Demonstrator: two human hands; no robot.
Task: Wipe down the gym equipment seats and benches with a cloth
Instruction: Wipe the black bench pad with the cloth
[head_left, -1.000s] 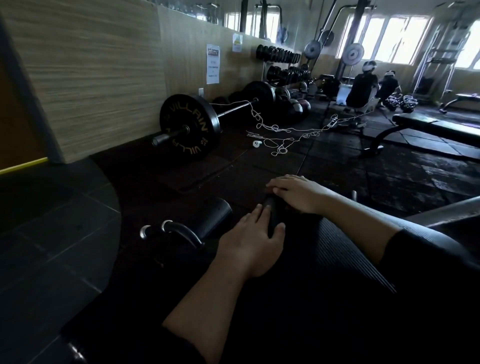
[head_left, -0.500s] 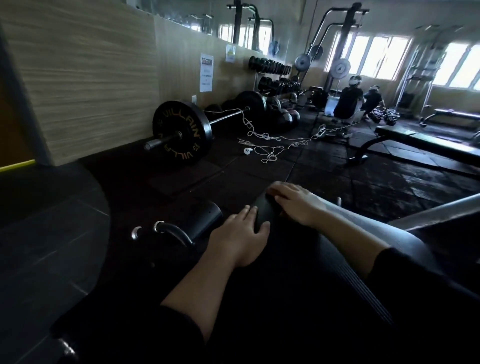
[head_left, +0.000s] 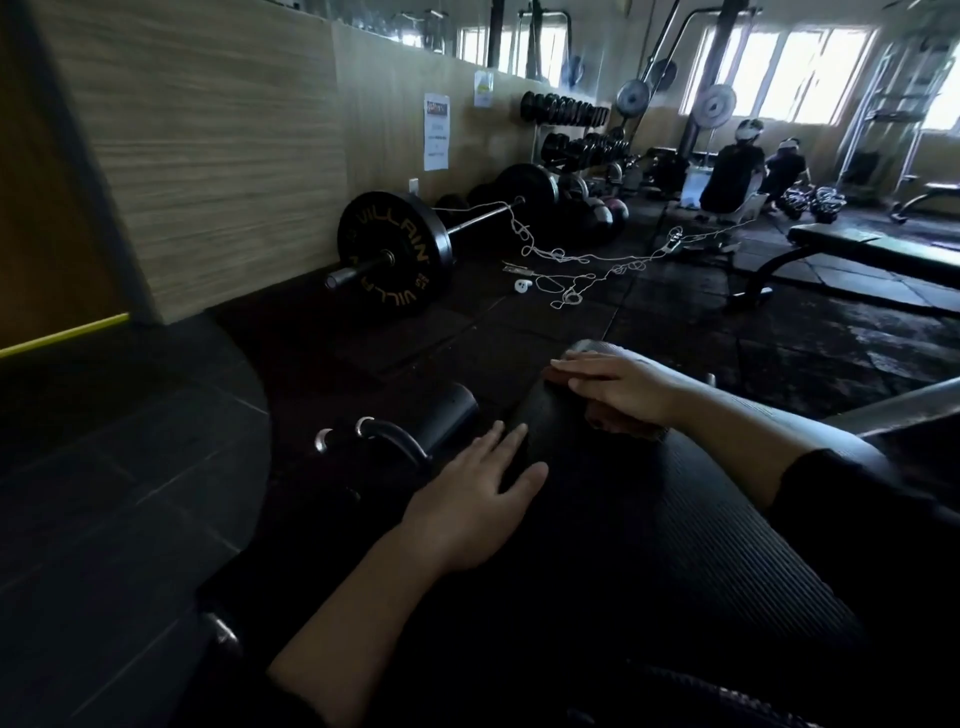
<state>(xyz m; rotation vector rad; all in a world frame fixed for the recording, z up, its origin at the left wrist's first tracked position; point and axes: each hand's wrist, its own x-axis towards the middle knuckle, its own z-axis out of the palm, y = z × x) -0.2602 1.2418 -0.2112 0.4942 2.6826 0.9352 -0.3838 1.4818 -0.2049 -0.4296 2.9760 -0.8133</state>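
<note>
both hands (head_left: 618, 383) farther apart, cloth (head_left: 615, 415) newly exposed

There is one camera, and it sits on the person's head. It looks forward and down, so the two bare arms reach out from the bottom edge. The left hand (head_left: 470, 506) and right hand (head_left: 621, 387) are very near, on a black padded bench (head_left: 649, 519). The wide view also takes in the far windows (head_left: 784, 73). No second view shares the scene.
</note>
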